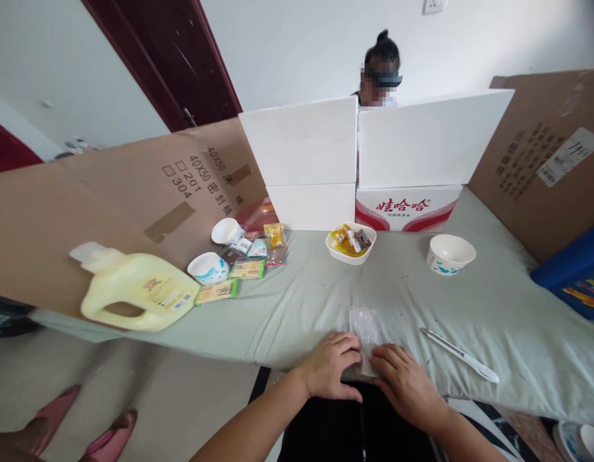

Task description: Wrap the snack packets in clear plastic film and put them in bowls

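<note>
A clear plastic bag lies flat on the near edge of the tabletop, which is covered with a pale green cloth. The left hand presses on the left lower corner of this bag, and its fingers are bent and close together, touching the plastic. The right hand rests on the right lower corner of the bag, its fingers also narrow and flat on it. I cannot tell if either hand pinches the bag or only presses it.

Just right of the bag lies a white pen. Behind the bag stands a white bowl with yellow packets inside. To the right of that bowl is an empty bowl. Far left of the bag lies a yellow jug on its side, and between the jug and the bag are small snack packets and two more bowls. Behind the bag, white boxes stand like a wall, and another person sits behind them.
</note>
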`<move>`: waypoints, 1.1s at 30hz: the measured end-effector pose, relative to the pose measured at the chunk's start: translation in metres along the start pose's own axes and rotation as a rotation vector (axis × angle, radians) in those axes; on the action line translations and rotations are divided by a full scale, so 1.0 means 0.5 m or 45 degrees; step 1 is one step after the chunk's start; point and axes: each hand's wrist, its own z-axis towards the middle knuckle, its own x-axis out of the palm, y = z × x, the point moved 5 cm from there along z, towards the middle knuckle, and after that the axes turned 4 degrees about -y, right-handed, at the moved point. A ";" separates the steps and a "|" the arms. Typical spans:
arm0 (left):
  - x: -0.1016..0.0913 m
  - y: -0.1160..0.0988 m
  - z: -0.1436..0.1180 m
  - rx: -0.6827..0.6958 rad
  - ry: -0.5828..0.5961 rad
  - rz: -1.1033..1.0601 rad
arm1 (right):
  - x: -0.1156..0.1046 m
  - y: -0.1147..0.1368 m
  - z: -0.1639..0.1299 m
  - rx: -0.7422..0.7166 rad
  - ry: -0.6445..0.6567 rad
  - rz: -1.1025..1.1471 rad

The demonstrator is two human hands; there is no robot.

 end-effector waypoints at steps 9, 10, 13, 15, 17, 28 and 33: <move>-0.017 0.029 0.017 -0.400 -0.289 -0.238 | 0.006 -0.043 0.039 0.247 -0.016 0.330; -0.016 0.040 0.023 -0.495 -0.327 -0.215 | 0.016 -0.058 0.044 0.344 -0.027 0.364; -0.006 0.073 0.045 -0.766 -0.423 -0.161 | 0.044 -0.096 0.062 0.578 -0.137 0.383; 0.004 0.086 0.060 -0.880 -0.441 -0.106 | 0.057 -0.109 0.074 0.628 -0.221 0.319; 0.012 0.091 0.074 -0.927 -0.423 -0.010 | 0.064 -0.111 0.081 0.613 -0.266 0.228; 0.043 0.094 0.090 -0.919 -0.383 0.341 | 0.052 -0.042 0.071 0.096 -0.231 -0.395; 0.011 0.107 0.085 -0.910 -0.423 0.484 | 0.069 -0.054 0.058 0.130 -0.193 -0.366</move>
